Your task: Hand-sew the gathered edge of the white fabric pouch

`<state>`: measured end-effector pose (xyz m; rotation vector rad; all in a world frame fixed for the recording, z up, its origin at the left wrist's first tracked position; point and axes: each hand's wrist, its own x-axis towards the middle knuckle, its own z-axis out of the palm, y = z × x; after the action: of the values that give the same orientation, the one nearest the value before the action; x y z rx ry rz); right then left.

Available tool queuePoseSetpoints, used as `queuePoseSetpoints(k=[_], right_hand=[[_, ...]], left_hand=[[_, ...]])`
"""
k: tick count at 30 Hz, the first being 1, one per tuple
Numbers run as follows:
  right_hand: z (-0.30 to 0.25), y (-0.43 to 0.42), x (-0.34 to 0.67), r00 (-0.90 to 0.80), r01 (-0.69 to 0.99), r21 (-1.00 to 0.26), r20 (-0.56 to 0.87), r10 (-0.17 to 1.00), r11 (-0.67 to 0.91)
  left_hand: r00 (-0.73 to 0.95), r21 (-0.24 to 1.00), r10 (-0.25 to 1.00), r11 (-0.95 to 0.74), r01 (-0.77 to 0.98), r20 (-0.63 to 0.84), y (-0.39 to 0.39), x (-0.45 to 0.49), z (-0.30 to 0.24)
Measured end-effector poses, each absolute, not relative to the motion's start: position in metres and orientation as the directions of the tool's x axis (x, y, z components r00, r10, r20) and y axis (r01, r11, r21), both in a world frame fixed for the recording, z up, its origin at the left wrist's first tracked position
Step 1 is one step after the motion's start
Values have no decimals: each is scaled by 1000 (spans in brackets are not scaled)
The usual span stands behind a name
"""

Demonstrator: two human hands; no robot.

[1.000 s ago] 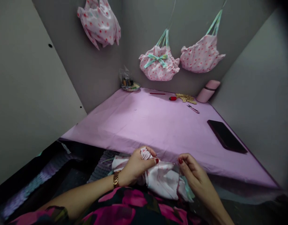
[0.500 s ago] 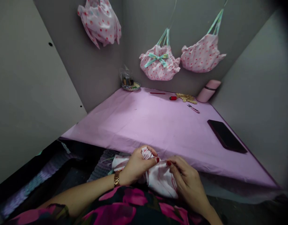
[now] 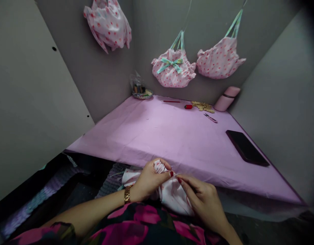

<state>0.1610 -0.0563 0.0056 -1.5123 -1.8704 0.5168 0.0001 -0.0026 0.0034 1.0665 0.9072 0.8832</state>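
Observation:
My left hand, a gold watch on its wrist, is closed on a white cloth piece with pinkish-red markings. The gathered end of that cloth bunches up between thumb and fingers. Close beside the left thumb, my right hand pinches at the cloth's upper edge with thumb and forefinger. Whatever lies between those fingertips is too small to make out. A thin red thread seems to run over the cloth near the right hand. The lower cloth rests on my lap.
On the pink-covered table lie a phone, thread snips, a red thread spool, a red pencil-like stick and a beige heap. A pink bottle and small basket stand behind. Dotted cloth pieces hang above.
My right hand has moved left, bringing its pinched fingertips nearer to my left thumb. My left hand keeps its hold on the cloth in the same place.

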Motion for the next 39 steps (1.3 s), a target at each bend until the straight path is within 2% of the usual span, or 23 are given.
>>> queuePoseSetpoints(k=[13, 16, 22, 39], right_hand=[[4, -56, 159, -83, 646, -746, 137, 987, 158], [5, -55, 158, -112, 607, -775, 135, 984, 175], [7, -56, 157, -81, 624, -757, 185, 979, 195], [8, -55, 156, -93, 604, -779, 142, 985, 169]], left_hand=[[383, 974, 912, 201, -107, -147, -2, -3, -1], [392, 980, 911, 175, -91, -127, -1, -3, -2], [379, 984, 916, 166, -65, -129, -1, -3, -2], [371, 991, 924, 122, -46, -97, -2, -4, -7]])
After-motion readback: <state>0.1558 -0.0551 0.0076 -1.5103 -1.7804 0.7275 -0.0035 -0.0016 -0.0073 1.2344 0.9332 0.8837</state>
